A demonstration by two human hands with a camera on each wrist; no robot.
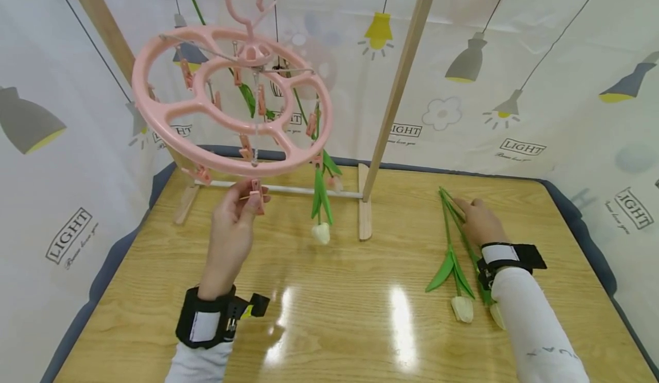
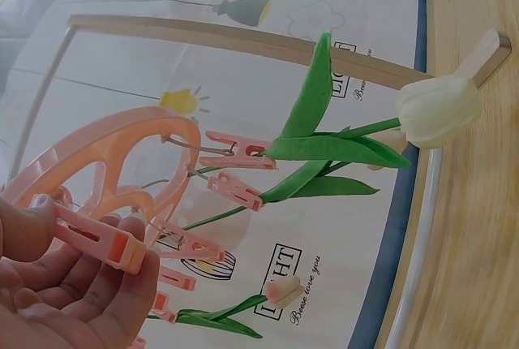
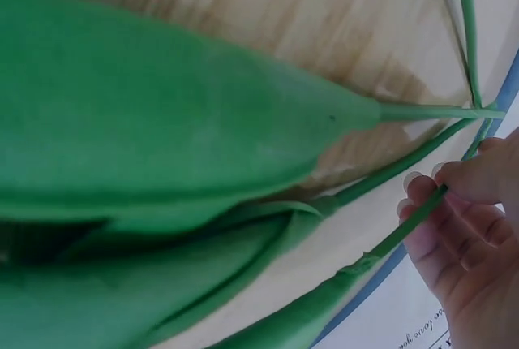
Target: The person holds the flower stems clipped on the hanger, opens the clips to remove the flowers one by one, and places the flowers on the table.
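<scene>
Your left hand (image 1: 233, 214) pinched a pink clip (image 2: 101, 241) below the round hanger (image 1: 177, 137); your right hand (image 1: 484, 223) pinched a tulip stem (image 3: 412, 223) at the worktop's (image 1: 340, 308) right — apparently the picking-up step. Next probably called for lifting it towards that clip.

Reads "LIGHT" in boxed labels (image 1: 523, 147), repeated across white cloth (image 1: 463, 148) | beneath, reads script (image 2: 306, 290) "Beese love you" | shows dark letters (image 1: 555, 350) on right sleeve (image 1: 535, 320), unclear
</scene>
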